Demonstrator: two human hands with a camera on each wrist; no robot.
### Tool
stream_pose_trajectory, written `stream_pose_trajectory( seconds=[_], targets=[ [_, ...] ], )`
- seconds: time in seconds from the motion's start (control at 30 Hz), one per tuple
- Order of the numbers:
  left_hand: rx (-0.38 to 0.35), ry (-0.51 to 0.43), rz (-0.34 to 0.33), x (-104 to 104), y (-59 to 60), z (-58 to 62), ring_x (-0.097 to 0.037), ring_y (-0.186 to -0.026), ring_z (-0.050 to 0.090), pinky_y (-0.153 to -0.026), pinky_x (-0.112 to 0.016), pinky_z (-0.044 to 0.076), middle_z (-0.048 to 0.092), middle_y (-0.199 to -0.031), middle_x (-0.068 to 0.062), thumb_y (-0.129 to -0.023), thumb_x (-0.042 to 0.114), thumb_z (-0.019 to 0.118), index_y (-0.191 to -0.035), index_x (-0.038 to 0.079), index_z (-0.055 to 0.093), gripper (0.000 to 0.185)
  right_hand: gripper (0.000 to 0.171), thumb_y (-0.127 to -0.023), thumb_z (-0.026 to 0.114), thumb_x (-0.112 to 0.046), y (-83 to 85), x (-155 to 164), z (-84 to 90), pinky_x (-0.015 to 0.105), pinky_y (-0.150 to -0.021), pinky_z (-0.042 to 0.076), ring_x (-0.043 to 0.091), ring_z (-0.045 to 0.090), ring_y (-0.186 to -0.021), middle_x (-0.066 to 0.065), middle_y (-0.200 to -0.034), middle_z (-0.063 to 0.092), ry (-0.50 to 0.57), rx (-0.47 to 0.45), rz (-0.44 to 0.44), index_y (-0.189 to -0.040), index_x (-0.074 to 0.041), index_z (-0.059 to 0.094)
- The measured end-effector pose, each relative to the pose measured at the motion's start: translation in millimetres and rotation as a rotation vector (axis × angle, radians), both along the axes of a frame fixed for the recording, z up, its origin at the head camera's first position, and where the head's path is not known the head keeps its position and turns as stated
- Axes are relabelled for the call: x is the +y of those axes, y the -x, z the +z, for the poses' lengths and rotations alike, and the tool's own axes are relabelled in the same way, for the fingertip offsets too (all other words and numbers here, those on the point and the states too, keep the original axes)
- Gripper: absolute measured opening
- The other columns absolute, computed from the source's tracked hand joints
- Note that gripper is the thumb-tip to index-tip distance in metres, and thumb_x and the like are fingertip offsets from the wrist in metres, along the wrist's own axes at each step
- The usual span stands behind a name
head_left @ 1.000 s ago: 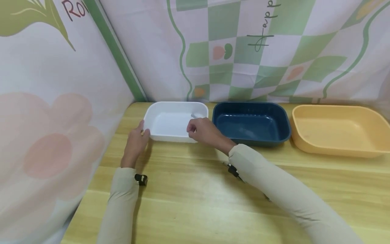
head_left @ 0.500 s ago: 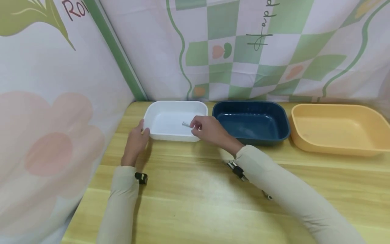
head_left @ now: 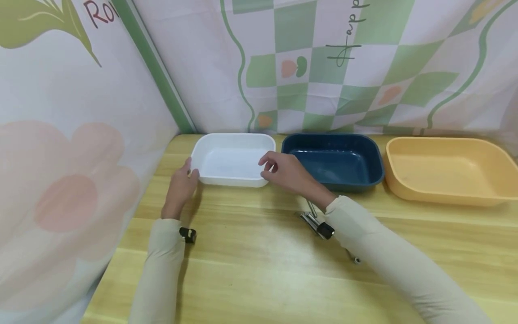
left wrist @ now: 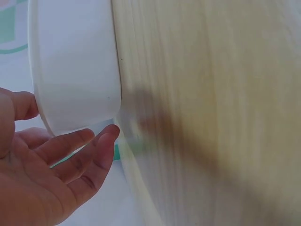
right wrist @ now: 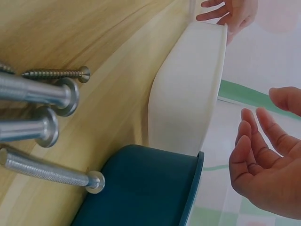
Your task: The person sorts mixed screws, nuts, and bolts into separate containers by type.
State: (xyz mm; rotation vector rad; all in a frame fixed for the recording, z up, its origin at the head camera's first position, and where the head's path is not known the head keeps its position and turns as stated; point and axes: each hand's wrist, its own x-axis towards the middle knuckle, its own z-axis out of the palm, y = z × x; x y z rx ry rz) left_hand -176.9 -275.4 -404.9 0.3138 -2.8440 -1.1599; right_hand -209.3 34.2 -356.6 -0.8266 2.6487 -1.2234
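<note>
Hovering loose and empty, right hand (head_left: 283,170) was nearer bolts (right wrist: 37,92), slanted beside its wrist (head_left: 322,198); left hand (head_left: 180,189) held white tray (head_left: 231,182).

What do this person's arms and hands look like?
Long, plain, pale beige sleeves with soft creases cover both arms. The left hand and right hand are bare. A small black gadget sits at each sleeve's end; no cables show.
</note>
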Motion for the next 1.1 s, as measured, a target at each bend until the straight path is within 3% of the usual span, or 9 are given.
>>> stream_pose_trajectory(
  seconds=[0.37, 0.67, 0.87, 1.1],
  targets=[
    [-0.032, 0.007, -0.001, 2, 3.4, 0.7, -0.039, -0.144, 0.029, -0.115, -0.051, 0.025, 0.032, -0.156, -0.025, -0.105, 0.026, 0.038, -0.159, 0.003, 0.019, 0.062, 0.025, -0.094, 0.069, -0.011, -4.6, 10, 1.6, 0.036, -0.073, 0.049, 0.023, 0.059, -0.084, 0.006, -0.094, 0.069, 0.022, -0.067, -0.007, -0.117, -0.003, 0.066],
    [-0.063, 0.000, 0.005, 1, 2.3, 0.4, -0.039, -0.145, 0.027, -0.115, -0.052, 0.024, 0.029, -0.158, -0.024, -0.105, 0.029, 0.037, -0.160, 0.006, 0.016, 0.063, 0.026, -0.094, 0.069, -0.012, -9.3, 18, 2.9, 0.034, -0.068, 0.046, 0.022, 0.057, -0.081, 0.006, -0.096, 0.068, 0.026, -0.051, -0.003, -0.118, -0.005, 0.065],
    [-0.051, 0.012, -0.005, 1, 0.7, 1.8, -0.042, -0.142, 0.031, -0.114, -0.053, 0.027, 0.033, -0.154, -0.028, -0.105, 0.029, 0.037, -0.160, 0.005, 0.016, 0.063, 0.029, -0.094, 0.068, -0.012, -12.9, 28, 1.4, 0.036, -0.071, 0.047, 0.024, 0.059, -0.084, 0.007, -0.099, 0.067, 0.053, -0.046, 0.011, -0.120, -0.002, 0.065],
    [-0.039, 0.032, -0.008, 2, 0.7, 2.0, -0.044, -0.139, 0.036, -0.111, -0.055, 0.032, 0.037, -0.151, -0.031, -0.105, 0.029, 0.036, -0.159, 0.004, 0.017, 0.063, 0.031, -0.095, 0.068, -0.017, -21.6, 48, 4.0, 0.041, -0.078, 0.049, 0.023, 0.061, -0.094, 0.009, -0.108, 0.066, 0.030, -0.061, -0.026, -0.124, -0.008, 0.065]
  ],
)
